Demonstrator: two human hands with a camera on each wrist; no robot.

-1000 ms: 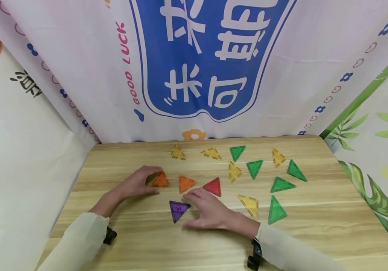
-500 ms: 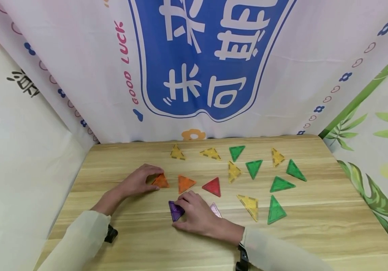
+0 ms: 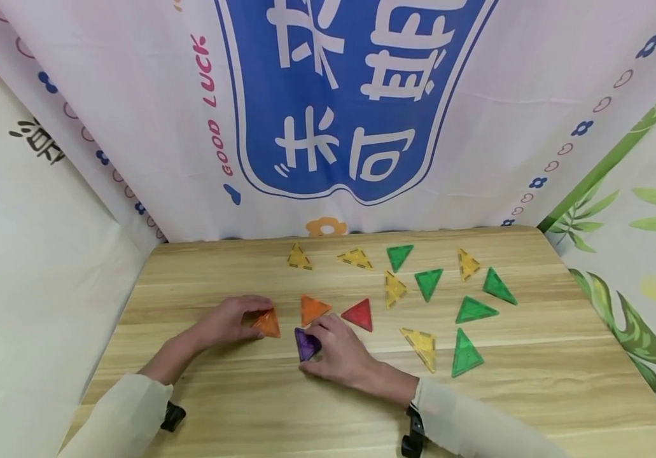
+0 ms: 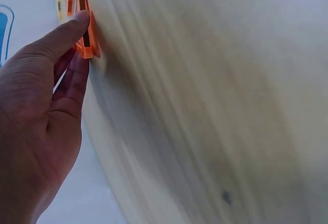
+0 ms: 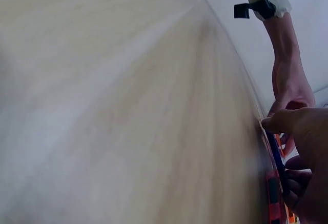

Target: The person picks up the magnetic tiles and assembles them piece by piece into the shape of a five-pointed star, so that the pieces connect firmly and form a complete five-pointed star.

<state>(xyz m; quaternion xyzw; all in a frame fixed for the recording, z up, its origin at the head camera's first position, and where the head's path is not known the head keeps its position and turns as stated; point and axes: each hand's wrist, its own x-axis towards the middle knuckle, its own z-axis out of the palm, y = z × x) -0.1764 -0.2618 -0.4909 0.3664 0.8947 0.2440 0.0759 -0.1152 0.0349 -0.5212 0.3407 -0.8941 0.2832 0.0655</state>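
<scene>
My left hand pinches an orange triangular magnetic tile between thumb and fingers. In the left wrist view the thumb presses the edge of this orange tile. To its right, my right hand grips a purple triangular magnetic tile whose right side is covered by the fingers. The right wrist view shows that purple tile as a dark edge under the thumb. A second orange tile lies just behind the purple one, and a red tile lies beyond the right hand.
On the wooden table, several yellow tiles and several green tiles lie flat toward the back and right. A printed cloth hangs along the table's back edge.
The right hand has taken hold of the purple tile and shifted it back and slightly right. The left hand has drawn its orange tile toward me. A pale pink tile beside the right hand no longer shows.
</scene>
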